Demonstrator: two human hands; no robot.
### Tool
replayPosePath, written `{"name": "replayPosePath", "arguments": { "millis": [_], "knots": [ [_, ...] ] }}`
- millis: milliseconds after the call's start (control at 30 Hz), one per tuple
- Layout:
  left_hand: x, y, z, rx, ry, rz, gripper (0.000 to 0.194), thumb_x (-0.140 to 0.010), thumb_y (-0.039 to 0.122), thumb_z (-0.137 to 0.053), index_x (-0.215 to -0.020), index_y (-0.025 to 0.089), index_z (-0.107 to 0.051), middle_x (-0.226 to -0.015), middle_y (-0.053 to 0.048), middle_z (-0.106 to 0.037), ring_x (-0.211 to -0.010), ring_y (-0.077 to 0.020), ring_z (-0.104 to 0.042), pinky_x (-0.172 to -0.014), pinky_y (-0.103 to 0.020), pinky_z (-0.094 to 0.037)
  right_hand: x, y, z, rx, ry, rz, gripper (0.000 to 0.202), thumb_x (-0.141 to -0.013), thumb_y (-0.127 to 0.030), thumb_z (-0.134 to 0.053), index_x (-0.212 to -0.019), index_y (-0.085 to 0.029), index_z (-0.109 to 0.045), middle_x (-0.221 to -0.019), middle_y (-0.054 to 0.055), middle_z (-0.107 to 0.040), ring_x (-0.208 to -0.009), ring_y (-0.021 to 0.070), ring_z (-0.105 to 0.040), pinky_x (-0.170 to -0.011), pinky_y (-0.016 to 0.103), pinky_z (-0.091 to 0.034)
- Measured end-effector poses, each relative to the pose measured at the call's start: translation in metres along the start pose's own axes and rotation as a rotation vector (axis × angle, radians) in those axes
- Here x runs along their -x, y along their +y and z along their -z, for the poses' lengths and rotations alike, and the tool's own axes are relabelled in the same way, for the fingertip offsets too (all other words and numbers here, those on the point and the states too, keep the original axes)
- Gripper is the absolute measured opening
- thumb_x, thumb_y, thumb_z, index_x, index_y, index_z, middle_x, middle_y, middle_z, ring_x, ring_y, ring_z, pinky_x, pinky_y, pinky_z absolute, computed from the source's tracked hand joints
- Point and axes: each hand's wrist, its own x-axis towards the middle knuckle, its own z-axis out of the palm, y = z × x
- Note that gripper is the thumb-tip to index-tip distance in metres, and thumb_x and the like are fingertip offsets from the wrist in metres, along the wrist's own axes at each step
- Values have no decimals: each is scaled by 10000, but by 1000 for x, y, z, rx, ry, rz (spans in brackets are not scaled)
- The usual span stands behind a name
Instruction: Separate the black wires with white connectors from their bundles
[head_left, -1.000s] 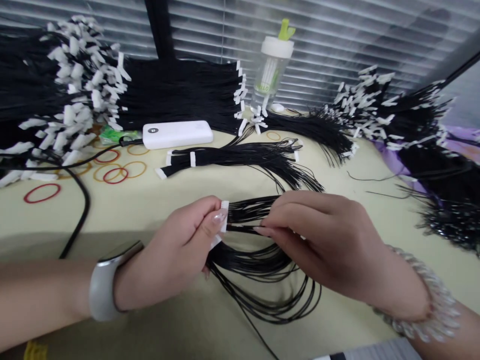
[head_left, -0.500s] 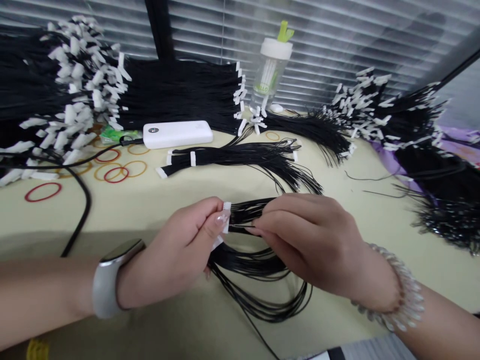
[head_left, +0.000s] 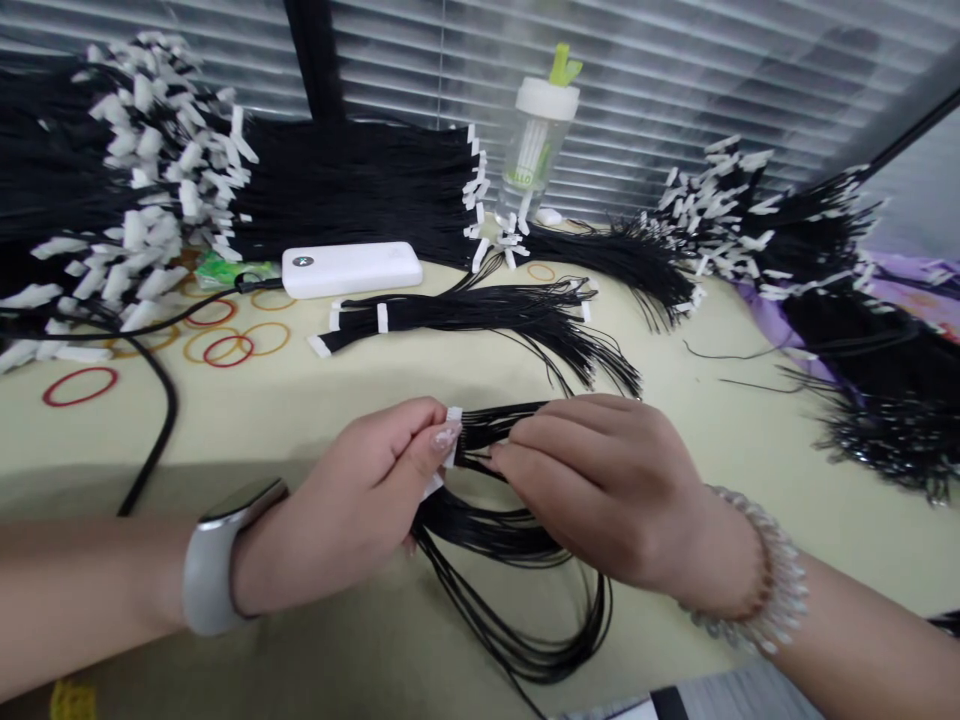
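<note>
Between the thumb and fingers of my left hand [head_left: 360, 490] a white plug connector [head_left: 454, 430] is pinched, its row of black wires [head_left: 495, 425] running off to the right. My right hand [head_left: 607, 490] is closed just to the right of the connector, thumb and forefinger pinching a thin black wire [head_left: 478, 458] near its end. Whether that wire's tip is inside the connector, I cannot tell. Below, the black wires [head_left: 517, 640] hang in loops under both hands. A second white connector end [head_left: 433, 487] shows partly beneath my left thumb.
Behind my hands lies a wire bundle [head_left: 450, 310] with white connectors. A white power bank [head_left: 352, 270], rubber bands [head_left: 81, 386] and a drinking bottle [head_left: 538, 150] sit farther back. Heaped wires [head_left: 360, 190] line the window; more bundles [head_left: 885, 350] lie at the right.
My right hand has shifted slightly left, toward the connector, with the pinched wire. The lower wire loops have swung a little left. My left hand holds nearly the same place.
</note>
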Motion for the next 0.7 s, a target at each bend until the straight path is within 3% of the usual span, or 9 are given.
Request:
{"name": "replayPosePath", "arguments": {
  "millis": [267, 400, 467, 567, 700],
  "knots": [
    [-2, -1, -1, 78, -24, 46, 309, -840, 381, -328, -613, 178, -383, -519, 64, -377, -431, -47, -358, -381, -133, -319, 0, 3, -6, -66, -56, -46, 186, -808, -118, -414, -713, -134, -573, -649, 11, -511, -593, 92, -410, -543, 238, -329],
    [-6, 0, 0, 193, 5, 164, 335, -820, 449, -333, -628, 181, -395, -503, 68, -368, -376, -41, -376, -339, -131, -332, 0, 18, -4, -145, -160, -253, 67, -804, -187, -471, -789, -146, -523, -736, 6, -498, -662, 86, -429, -583, 211, -343],
    [-8, -1, 0, 245, 49, 224, 347, -813, 472, -330, -637, 181, -400, -499, 68, -377, -355, -37, -375, -327, -128, -329, 0, 27, 0, -175, -197, -332, 126, -762, -251, -551, -804, -149, -490, -780, 6, -483, -656, 79, -416, -570, 200, -334],
    [-11, -5, 1, 325, 97, 244, 348, -804, 490, -340, -655, 183, -412, -487, 63, -385, -350, -43, -381, -324, -134, -326, 0, 36, 11, -227, -152, -367, 271, -685, -318, -640, -709, -143, -434, -709, -9, -443, -590, 64, -360, -527, 189, -304],
    [-12, -13, 1, 419, 134, 225, 336, -792, 503, -360, -713, 187, -444, -542, 50, -435, -349, -49, -406, -317, -154, -332, 0, 34, 23, -197, -40, -428, 367, -699, -389, -617, -599, -148, -358, -577, -24, -361, -520, 62, -295, -485, 203, -263]
  ]
}}
